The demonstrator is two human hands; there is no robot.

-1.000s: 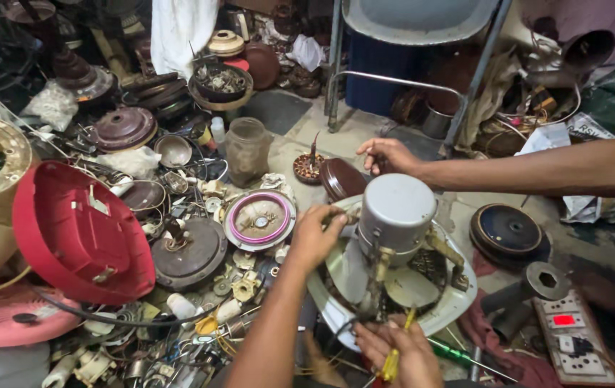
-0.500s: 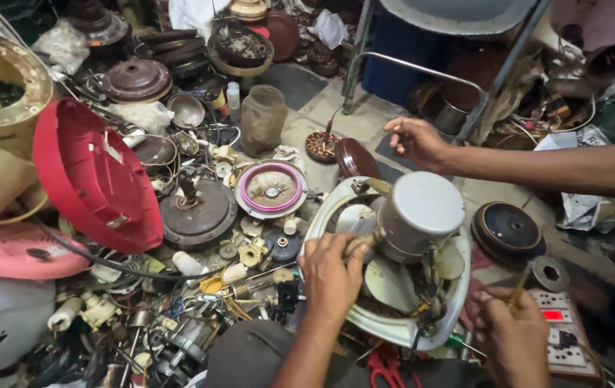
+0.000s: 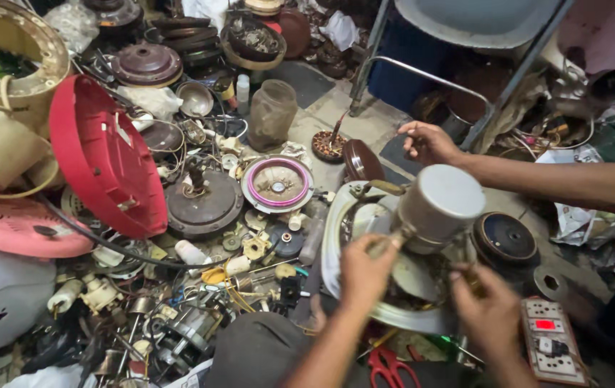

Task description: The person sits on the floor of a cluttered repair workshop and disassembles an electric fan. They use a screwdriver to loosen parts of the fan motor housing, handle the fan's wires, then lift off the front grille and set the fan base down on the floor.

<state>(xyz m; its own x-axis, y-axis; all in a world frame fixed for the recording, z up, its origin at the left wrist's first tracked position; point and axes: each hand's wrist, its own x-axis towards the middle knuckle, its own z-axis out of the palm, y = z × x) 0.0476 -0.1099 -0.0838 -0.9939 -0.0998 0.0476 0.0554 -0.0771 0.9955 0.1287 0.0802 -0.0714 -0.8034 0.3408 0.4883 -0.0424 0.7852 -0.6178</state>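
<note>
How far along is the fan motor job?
Done: the motor sits bare on its white housing, no blade or guard on it; a red cover lies apart at the left. In hand: left hand grips the motor's base, right hand is at its lower edge, tool unclear. Left: the motor is still on the housing. Another person's hand hovers behind.

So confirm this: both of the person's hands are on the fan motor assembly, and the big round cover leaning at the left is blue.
Wrong colour: the head view shows the leaning cover is red. The left hand and right hand are at the fan motor assembly.
</note>
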